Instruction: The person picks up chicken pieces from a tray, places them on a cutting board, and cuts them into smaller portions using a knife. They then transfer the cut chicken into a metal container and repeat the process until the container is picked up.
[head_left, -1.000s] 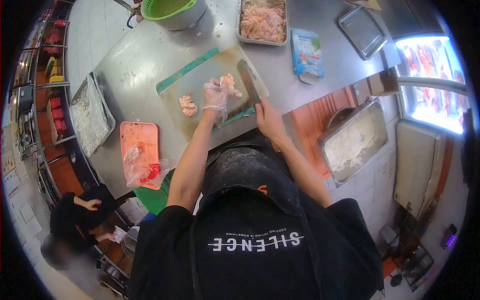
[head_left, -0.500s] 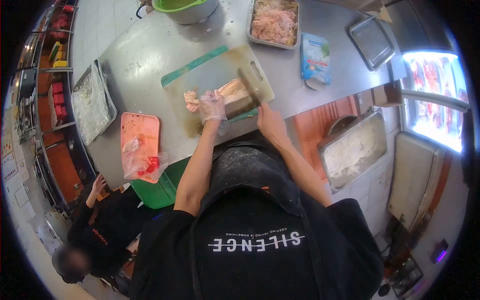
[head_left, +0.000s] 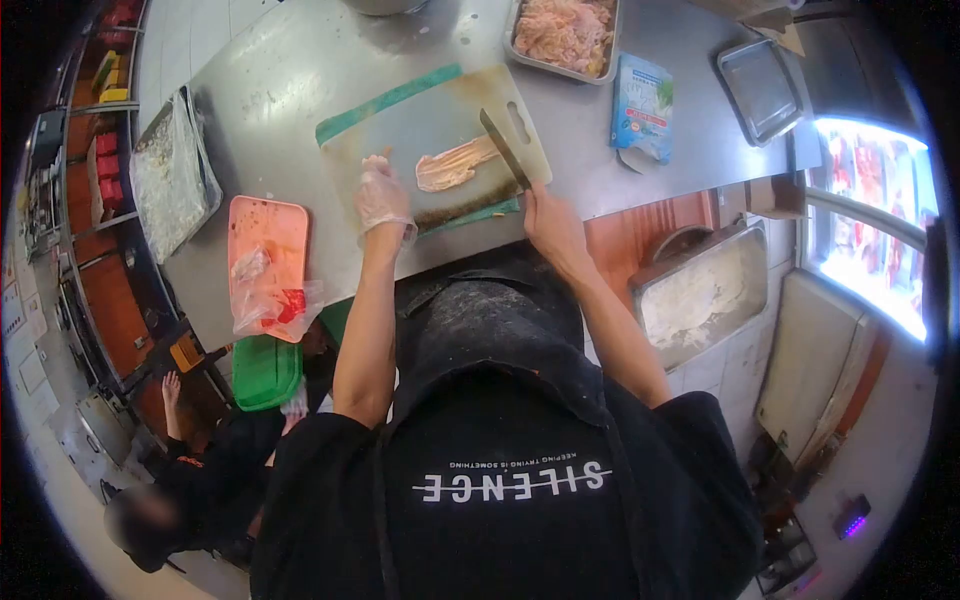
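My left hand [head_left: 382,198], in a clear plastic glove, is closed at the left side of the cutting board [head_left: 465,95]. A pinkish bit of raw meat shows at its fingertips; the rest is hidden by the hand. My right hand [head_left: 552,225] is bare and wrapped round the handle of a knife [head_left: 506,150]. The blade points away from me over the right part of the board. Between my hands, a flat strip of raw meat [head_left: 456,165] lies on the board, its right end close to the blade.
A metal tray of raw meat [head_left: 565,40], a blue-white packet [head_left: 642,108] and a metal tray [head_left: 758,92] stand at the back. Left are an orange tray [head_left: 268,222] and a plastic-covered tray [head_left: 175,180]. A flour pan [head_left: 700,300] sits lower right. A co-worker [head_left: 210,490] holds a green container [head_left: 268,372].
My left hand has moved left off the strip to where a smaller meat piece lay. The knife has shifted slightly, still at the strip's right end. The co-worker's green container has moved left and down.
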